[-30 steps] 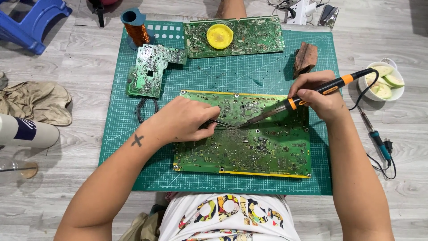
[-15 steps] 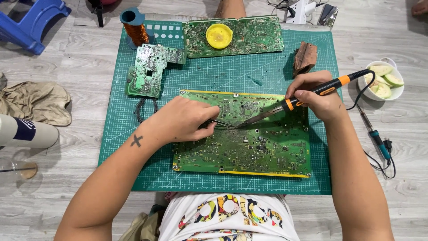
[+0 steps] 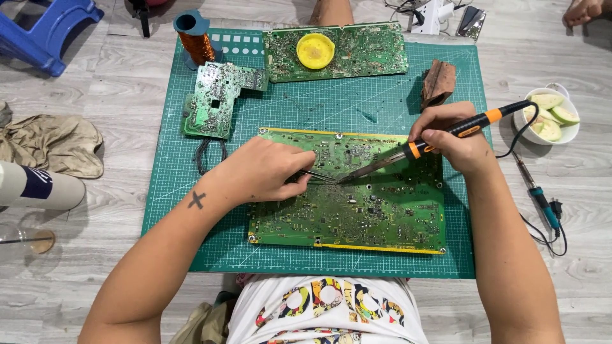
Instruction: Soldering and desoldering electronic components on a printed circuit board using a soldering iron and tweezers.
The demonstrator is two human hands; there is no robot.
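A large green circuit board [image 3: 357, 204] lies on a green cutting mat [image 3: 191, 242]. My left hand [image 3: 261, 172] rests on the board's left part and pinches thin metal tweezers [image 3: 322, 177], whose tips point right at the board's middle. My right hand [image 3: 449, 137] grips a black and orange soldering iron [image 3: 440, 140] like a pen. Its metal tip [image 3: 347, 179] slants down left and meets the tweezer tips on the board.
On the mat's far side lie a long board with a yellow disc [image 3: 316, 50], a small board [image 3: 213, 95], a copper wire spool [image 3: 194, 41] and a brown rag [image 3: 438, 83]. A bowl of fruit slices [image 3: 548, 118] and a second tool [image 3: 539, 191] lie to the right; cloth [image 3: 51, 143] on the left.
Both hands stay almost in place; the iron's tip and the tweezers remain together at the same spot on the board.
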